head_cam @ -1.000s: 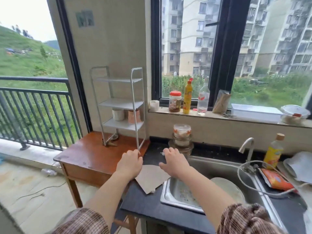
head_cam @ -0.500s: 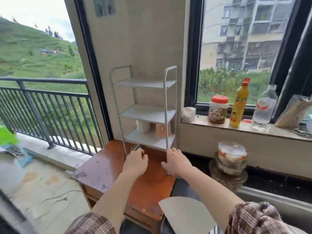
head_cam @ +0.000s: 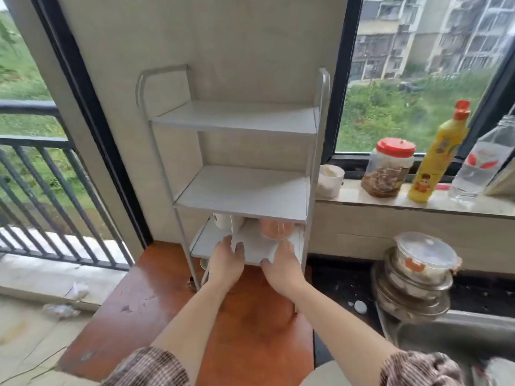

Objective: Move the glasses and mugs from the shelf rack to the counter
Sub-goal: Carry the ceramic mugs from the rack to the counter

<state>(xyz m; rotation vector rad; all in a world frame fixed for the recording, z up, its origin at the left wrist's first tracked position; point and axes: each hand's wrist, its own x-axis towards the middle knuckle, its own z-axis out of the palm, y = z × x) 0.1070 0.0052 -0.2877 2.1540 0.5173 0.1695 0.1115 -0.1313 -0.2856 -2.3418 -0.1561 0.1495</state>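
Bright window daylight, motion blur, wide-angle distortion

Two bare forearms show, each ending in a bare hand: the left hand (head_cam: 224,264) and the right hand (head_cam: 282,270), with no rings, watch or gloves on either. Both arms come out of short sleeves (head_cam: 147,367) in a brown-and-cream check (a small plaid, rather blurred at the frame's bottom edge), loose and crumpled at the cuffs.

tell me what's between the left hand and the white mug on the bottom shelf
Only bare shelf board: the head view shows the left hand at the bottom shelf's front edge, the white mug behind, nothing between.
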